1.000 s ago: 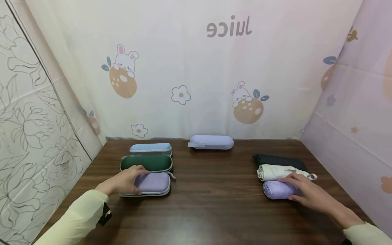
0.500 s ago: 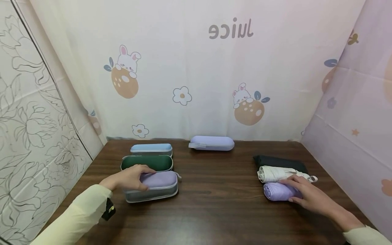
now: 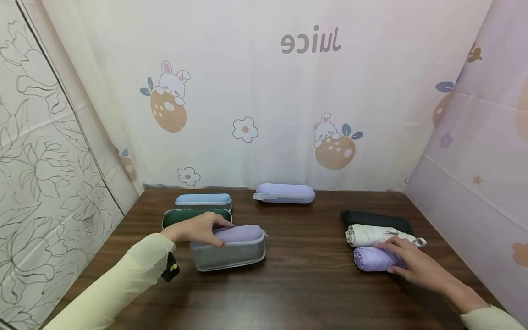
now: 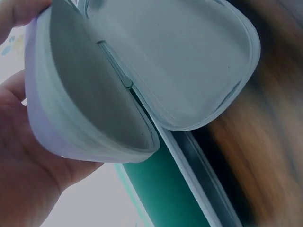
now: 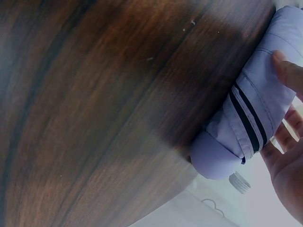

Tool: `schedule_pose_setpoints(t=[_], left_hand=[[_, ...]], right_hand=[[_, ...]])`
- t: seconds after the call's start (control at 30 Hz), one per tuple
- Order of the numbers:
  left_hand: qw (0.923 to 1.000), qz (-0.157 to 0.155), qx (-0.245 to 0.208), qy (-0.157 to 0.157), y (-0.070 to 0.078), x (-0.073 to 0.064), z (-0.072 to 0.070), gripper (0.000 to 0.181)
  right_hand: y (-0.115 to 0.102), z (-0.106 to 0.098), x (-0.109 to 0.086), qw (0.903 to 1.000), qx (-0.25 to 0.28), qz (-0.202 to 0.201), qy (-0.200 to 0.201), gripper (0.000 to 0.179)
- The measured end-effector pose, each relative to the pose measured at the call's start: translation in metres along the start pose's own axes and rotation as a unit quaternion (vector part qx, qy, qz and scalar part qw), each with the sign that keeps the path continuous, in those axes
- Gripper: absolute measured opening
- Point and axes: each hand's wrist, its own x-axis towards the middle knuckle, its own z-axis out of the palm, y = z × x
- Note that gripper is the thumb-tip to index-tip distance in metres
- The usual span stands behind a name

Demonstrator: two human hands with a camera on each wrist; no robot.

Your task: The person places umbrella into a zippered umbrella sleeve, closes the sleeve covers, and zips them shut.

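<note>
My left hand (image 3: pixel 202 228) grips the lavender lid of a zip case (image 3: pixel 243 234) by its top, thumb on the near side. In the left wrist view the lavender case (image 4: pixel 47 123) gapes, with pale grey lining showing in both halves. A dark green case (image 3: pixel 181 215) lies just behind that hand, partly covered by it. At the right, my right hand (image 3: pixel 418 266) holds a folded lilac umbrella (image 3: pixel 373 259) lying on the table. The right wrist view shows its rounded end cap and dark stripes on the umbrella (image 5: pixel 255 109), with the thumb across it.
Behind the green case lies a light blue case (image 3: pixel 204 199). A periwinkle case (image 3: pixel 286 191) sits at the table's back edge, near the curtain (image 3: pixel 280 151). Beyond the lilac umbrella lie a folded white umbrella (image 3: pixel 367 234) and a black one (image 3: pixel 377 220).
My left hand has lifted the lavender case from beside the green one and carried it to the right; its grey lower part now shows. The right hand has stayed on the lilac umbrella.
</note>
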Motion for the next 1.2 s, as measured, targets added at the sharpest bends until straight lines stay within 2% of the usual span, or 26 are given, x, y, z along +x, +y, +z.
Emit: schedule_pose_setpoints(t=[0.1,0.3,0.47,0.6,0.73,0.93,1.2], left_hand=[[0.9999,0.004,-0.014,-0.009,0.008,0.016,0.002,0.053],[0.9993,-0.007,-0.024,-0.027,0.028,0.048,0.007,0.049],[0.9987,0.005,-0.032,-0.039,0.037,0.074,0.014,0.046],[0.9978,0.014,-0.047,-0.045,0.043,0.090,0.021,0.045],[0.9965,0.018,-0.067,-0.047,0.047,0.101,0.027,0.044],[0.9944,0.013,-0.095,-0.043,0.046,0.112,0.036,0.041],[0.9948,0.009,-0.085,-0.054,0.041,0.121,0.046,0.037]], right_hand=[[0.000,-0.001,0.000,1.0000,-0.002,0.002,-0.003,0.066],[-0.001,-0.002,0.001,1.0000,-0.001,0.002,-0.004,0.065],[-0.003,-0.002,0.001,1.0000,-0.003,0.006,-0.003,0.067],[-0.004,-0.001,0.000,0.9999,-0.006,0.007,-0.003,0.068],[-0.004,-0.001,0.000,0.9999,-0.013,0.008,-0.003,0.068],[-0.003,0.000,-0.001,0.9998,-0.017,0.013,-0.007,0.068],[-0.004,0.000,-0.001,0.9997,-0.016,0.017,-0.008,0.068]])
